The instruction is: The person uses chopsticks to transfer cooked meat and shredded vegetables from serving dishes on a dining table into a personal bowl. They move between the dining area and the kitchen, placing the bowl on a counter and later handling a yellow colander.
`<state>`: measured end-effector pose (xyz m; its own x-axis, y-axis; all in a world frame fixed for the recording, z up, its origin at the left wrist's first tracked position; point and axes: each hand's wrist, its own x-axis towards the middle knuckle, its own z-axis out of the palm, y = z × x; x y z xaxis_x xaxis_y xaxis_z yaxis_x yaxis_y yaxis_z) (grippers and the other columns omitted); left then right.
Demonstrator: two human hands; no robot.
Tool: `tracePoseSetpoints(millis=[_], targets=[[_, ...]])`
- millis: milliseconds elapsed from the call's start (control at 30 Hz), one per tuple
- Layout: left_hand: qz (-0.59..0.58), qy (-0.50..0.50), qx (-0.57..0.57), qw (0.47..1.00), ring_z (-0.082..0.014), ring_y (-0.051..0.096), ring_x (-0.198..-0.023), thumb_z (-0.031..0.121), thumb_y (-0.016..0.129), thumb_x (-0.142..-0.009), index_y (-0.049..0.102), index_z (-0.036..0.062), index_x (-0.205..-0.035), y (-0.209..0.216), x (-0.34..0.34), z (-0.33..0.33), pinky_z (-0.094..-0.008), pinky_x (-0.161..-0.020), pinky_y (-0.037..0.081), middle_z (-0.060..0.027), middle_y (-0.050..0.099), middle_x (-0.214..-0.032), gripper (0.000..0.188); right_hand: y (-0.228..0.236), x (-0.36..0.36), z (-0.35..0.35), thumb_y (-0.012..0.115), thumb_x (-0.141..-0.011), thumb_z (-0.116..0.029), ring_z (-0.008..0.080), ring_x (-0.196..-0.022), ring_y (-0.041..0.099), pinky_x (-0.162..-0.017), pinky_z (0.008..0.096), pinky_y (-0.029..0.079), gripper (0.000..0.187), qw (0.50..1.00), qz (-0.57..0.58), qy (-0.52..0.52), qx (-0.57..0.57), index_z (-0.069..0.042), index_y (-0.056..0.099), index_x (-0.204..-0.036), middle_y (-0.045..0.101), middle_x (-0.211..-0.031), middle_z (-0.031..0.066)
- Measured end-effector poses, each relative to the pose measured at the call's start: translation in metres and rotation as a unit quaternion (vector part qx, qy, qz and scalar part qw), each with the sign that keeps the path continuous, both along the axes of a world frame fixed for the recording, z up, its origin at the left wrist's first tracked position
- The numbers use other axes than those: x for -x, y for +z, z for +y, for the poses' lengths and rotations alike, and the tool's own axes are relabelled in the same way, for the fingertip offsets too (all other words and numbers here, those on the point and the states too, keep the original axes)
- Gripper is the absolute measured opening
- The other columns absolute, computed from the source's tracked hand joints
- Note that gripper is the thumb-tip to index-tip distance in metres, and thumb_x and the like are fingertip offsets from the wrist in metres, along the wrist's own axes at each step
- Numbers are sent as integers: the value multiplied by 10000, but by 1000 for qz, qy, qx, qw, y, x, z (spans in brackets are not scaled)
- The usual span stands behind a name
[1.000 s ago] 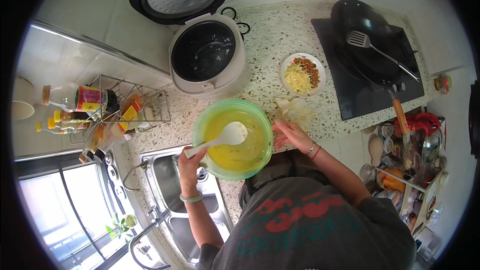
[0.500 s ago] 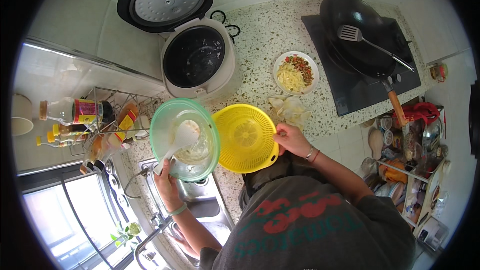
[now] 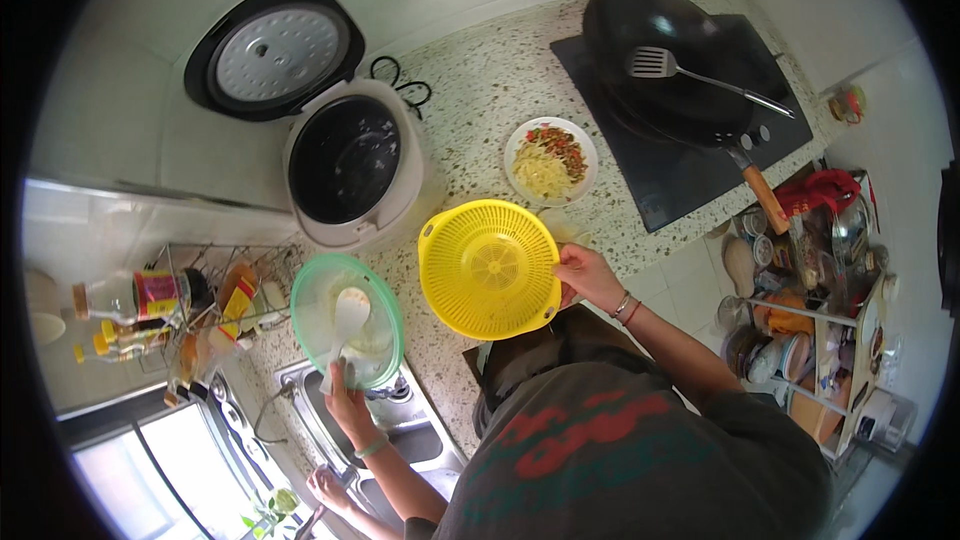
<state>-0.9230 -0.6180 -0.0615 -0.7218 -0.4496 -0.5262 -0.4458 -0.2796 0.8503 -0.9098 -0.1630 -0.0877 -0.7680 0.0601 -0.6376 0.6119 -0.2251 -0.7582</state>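
My left hand (image 3: 349, 408) is closed on the rim of a translucent green bowl (image 3: 398, 340) and the handle of a white rice paddle (image 3: 351, 314). The paddle lies across the bowl, tilted over the counter edge by the sink. What is in the bowl is hard to make out. With my right hand (image 3: 590, 278) I grip the rim of a yellow plastic colander (image 3: 490, 268), its thumb at the upper edge. No food shows in the colander, which hangs beside the bowl, apart from it. An open rice cooker (image 3: 346, 162) stands beyond, with white bits inside its dark pot.
A plate of shredded and chopped food (image 3: 552, 162) lies beyond the colander. Right of it, a wok (image 3: 670, 60) with a slotted spatula (image 3: 655, 63) sits on the cooktop. Bottles (image 3: 140, 295) fill the left rack. Near the sink (image 3: 412, 437), another hand (image 3: 326, 488) shows.
The bowl and colander, which overlapped, are now apart. The colander has shifted right and covers most of the pale limp item on the counter. The whole view has turned slightly.
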Motion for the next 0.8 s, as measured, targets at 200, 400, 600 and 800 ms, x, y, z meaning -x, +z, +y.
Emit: tracePoseSetpoints(millis=[200, 400, 600, 800], targets=[[-32, 30, 24, 999, -142, 616, -938, 302, 686, -898, 602, 27, -1179, -22, -17, 11, -256, -711, 496, -65, 642, -1094, 402, 0, -9, -2, 604, -925, -170, 158, -597, 674, -500, 264, 555, 190, 999, -5, -4, 36, 8, 543, -953, 669, -794, 104], [4, 45, 10, 999, -142, 605, -952, 318, 670, -909, 603, 30, -1198, -52, -19, 15, -255, -753, 506, -47, 635, -1119, 414, 11, -7, 5, 581, -969, -286, 121, -676, 670, -546, 245, 554, 298, 999, -15, -28, 34, 6, 573, -1026, 657, -849, 68], [29, 41, -48, 998, -268, 418, -1312, 547, 528, -928, 347, 32, -1440, -39, -26, 43, -392, -1095, 296, -171, 411, -1432, 748, -2, -21, 16, 571, -972, -283, 124, -682, 675, -550, 246, 552, 284, 996, -8, -89, 11, -6, 600, -1026, 662, -883, 57], [-242, 73, -36, 967, -209, 546, -979, 690, 570, -824, 524, 121, -1157, -38, -87, 74, -382, -853, 444, -39, 562, -1068, 661, -20, -31, 39, 548, -978, -279, 138, -653, 672, -546, 258, 556, 292, 983, -2, -183, 17, 3, 594, -1040, 662, -919, 64]])
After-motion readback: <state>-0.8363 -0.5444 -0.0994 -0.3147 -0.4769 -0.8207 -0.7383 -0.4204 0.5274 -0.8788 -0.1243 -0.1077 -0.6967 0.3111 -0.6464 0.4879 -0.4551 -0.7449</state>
